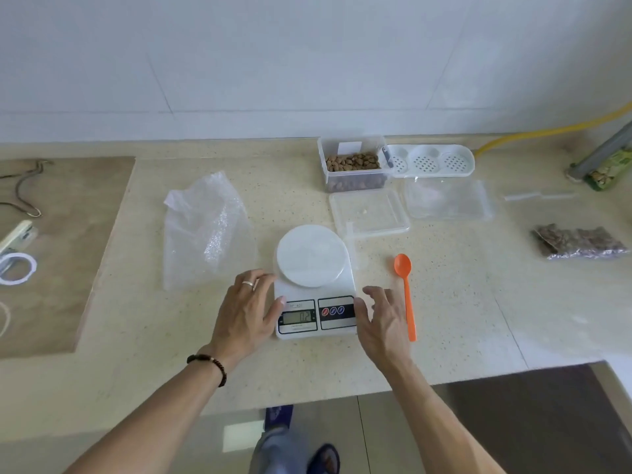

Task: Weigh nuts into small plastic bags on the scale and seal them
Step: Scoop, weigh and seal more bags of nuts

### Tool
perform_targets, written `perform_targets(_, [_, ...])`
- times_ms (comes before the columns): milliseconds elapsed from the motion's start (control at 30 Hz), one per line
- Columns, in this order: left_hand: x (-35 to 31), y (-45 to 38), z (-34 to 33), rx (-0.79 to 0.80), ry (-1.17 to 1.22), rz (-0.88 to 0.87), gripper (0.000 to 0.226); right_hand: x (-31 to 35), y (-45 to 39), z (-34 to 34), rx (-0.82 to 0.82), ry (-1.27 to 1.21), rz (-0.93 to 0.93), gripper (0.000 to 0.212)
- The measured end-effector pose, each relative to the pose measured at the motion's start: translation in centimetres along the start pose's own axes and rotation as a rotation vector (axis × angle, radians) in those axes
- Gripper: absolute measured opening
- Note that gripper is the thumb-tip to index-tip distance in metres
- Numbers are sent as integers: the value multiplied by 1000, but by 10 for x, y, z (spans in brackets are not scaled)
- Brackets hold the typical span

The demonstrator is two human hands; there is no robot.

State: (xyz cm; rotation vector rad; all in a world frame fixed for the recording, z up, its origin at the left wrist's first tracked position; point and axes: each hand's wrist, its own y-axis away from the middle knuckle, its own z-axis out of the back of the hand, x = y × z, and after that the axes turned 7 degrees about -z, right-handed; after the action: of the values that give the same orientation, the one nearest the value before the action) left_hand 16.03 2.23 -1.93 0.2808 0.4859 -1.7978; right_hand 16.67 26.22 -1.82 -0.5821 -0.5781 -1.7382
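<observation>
Scale point(314, 285): one white digital scale, near the front of the tabletop point(136, 354); round platter bare, display lit but its digits hard to read.
Left hand point(244, 314): fingers straight against the scale's left side, thumb tip touching its front left corner; grip open, holding nothing. A ring on one finger, a dark bead bracelet on the wrist.
Right hand point(383, 318): fingers relaxed and spread, just beside the scale's right edge; thumb touching the scale's right side; grip open, holding nothing.
Spoon point(406, 292): one orange plastic spoon, flat on the tabletop just right of the right hand, bowl pointing away.
Nut container point(354, 164): one clear box holding brown nuts, at the back beside the wall; count of nuts not readable.
Lid point(369, 210): one clear lid, lying flat between the container and the scale.
Filled bag point(578, 242): one clear bag of nuts at the far right; whether it is sealed cannot be told.
Empty bags point(448, 200): a clear stack right of the lid; number unclear.
Bubble wrap point(205, 227): one crumpled sheet, left of the scale.
White rack point(431, 160): one, three perforated wells, right of the container.
Cut off: a yellow hose point(547, 133) and a green packet point(608, 169) at the right edge.
</observation>
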Motion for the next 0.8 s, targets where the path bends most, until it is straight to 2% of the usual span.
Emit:
perform_targets(100, [-3, 26, -12, 103, 1, 1, 67, -15, 24, -11, 54, 133, 84, 34])
perform_targets(200, [-3, 40, -24, 174, -43, -29, 91, -22, 39, -12, 150, 269, 94, 47])
perform_targets(300, [-3, 42, -30, 259, -30, 12, 104, -18, 42, -8, 216, 394, 104, 55])
perform_targets(533, [0, 43, -37, 301, -19, 58, 106, -13, 38, -10, 292, 558, 113, 60])
perform_targets(800, [0, 44, -39, 281, 23, 72, 106, -13, 39, -15, 277, 560, 98, 58])
